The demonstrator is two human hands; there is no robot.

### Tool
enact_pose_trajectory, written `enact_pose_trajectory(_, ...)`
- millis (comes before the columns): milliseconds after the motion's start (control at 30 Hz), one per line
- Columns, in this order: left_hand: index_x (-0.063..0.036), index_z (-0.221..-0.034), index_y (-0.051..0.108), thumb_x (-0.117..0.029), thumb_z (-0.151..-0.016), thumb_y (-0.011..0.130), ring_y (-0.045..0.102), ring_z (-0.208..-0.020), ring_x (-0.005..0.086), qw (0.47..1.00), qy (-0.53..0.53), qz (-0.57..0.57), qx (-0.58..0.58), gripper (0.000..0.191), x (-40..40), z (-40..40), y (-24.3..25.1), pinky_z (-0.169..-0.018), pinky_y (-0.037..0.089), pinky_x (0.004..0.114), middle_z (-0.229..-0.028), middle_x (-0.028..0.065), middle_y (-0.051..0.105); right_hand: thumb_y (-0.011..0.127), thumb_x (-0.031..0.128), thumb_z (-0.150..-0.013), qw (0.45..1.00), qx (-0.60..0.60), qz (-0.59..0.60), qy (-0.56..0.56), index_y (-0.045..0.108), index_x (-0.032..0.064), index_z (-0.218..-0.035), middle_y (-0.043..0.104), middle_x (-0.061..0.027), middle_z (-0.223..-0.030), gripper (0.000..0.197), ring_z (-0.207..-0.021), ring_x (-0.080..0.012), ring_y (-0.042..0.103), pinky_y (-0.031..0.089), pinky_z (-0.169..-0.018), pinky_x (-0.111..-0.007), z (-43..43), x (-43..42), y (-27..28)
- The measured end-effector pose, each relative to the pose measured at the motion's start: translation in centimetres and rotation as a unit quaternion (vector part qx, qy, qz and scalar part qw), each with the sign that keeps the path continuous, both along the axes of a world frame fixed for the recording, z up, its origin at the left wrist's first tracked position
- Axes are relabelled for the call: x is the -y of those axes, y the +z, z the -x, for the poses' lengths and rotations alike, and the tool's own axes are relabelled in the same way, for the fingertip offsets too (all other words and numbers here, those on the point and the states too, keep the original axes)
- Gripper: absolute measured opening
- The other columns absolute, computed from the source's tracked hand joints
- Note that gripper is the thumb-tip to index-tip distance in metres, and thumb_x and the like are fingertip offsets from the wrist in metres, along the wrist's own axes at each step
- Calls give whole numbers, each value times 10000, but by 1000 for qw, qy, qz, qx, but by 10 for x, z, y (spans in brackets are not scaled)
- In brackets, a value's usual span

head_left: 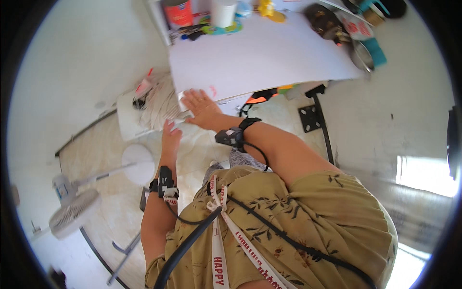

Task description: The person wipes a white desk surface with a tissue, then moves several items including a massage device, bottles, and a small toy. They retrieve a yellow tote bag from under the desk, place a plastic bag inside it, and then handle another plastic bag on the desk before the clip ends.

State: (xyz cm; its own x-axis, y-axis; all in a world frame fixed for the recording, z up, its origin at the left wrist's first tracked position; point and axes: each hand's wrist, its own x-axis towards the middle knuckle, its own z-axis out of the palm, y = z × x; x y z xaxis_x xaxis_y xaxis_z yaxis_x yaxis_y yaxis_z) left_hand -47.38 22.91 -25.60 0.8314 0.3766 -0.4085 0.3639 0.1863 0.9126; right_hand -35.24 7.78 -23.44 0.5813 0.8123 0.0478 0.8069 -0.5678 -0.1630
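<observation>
My right hand (204,108) lies palm down with its fingers spread at the near left corner of a white tabletop (252,61), with a pink mark just beyond its fingers. A thin whitish edge or strip (180,120) runs between the hands below that corner. My left hand (171,135) is raised beside it, its fingers partly bent near the strip; whether it grips the strip cannot be told. Behind the left hand a striped cloth bundle (157,101) rests on a white surface. Both wrists wear black strapped devices with cables.
A red can (178,14), a white cylindrical container (223,13) and a yellow figure (266,8) stand at the table's back. A dark bag (323,21) and a metal bowl (362,56) are at its right. A standing fan (74,213) is at lower left, a black metal bracket (317,119) right.
</observation>
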Motion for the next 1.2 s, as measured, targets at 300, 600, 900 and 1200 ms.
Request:
enact_pose_trajectory(300,41,-1392,242,-63,-755,578,331,-1306,333,916,-83,-375,112,727,48,-74,40,-1080,265,371,-1413,225,310,316,544,-924,980,-14,-20,-199,239,64,-1429,185,-122,-1506,701,-1409,-282,91,56,-1135,-452,-34,117,6)
enact_pose_trajectory(600,37,-1415,172,-107,-753,624,244,-1348,353,856,-196,-476,51,814,158,-142,52,-1104,216,383,-1464,232,218,334,527,-926,953,17,-19,-303,238,109,-1439,175,-78,-1514,668,-1411,-249,85,43,-1144,-428,-104,286,4)
enact_pose_trajectory(900,-14,-1449,54,-417,-705,713,17,-1407,346,809,-265,-510,-121,1072,276,-213,44,-1096,54,556,-1509,222,44,342,521,-922,910,22,4,-415,279,84,-1420,211,-98,-1501,665,-1403,-277,130,74,-1131,-466,-180,505,3)
enact_pose_trajectory(1200,-40,-1445,-86,-644,-679,649,-170,-1385,360,757,-262,-528,-284,1222,307,-230,34,-1086,-9,570,-1499,214,-155,385,535,-896,819,-10,-26,-573,276,92,-1423,198,-124,-1503,697,-1400,-304,133,111,-1122,-467,-254,656,2)
